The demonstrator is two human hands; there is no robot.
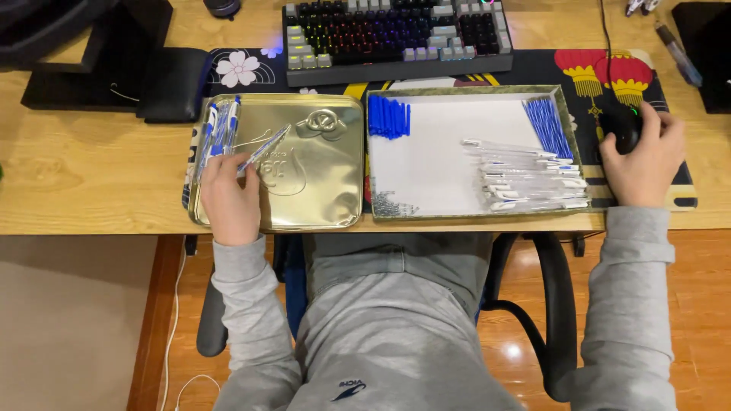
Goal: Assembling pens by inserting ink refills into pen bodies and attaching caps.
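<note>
Grey sleeves reach up from the person's lap to a wooden desk (91,183). The left hand (228,199) rests on a gold tin lid (320,183), fingers curled around a clear pen (264,148) with blue trim, its tip angled up and right over the lid. More finished pens (217,131) lie along the lid's left edge. Just right sits a white tray (449,164) holding clear barrels (533,176), small springs (392,206), blue caps (389,117) and blue refills (548,125). The right hand (643,161) is cupped over a black mouse (623,125), fingers draped loosely on it. Beyond stands a backlit keyboard (396,38).
</note>
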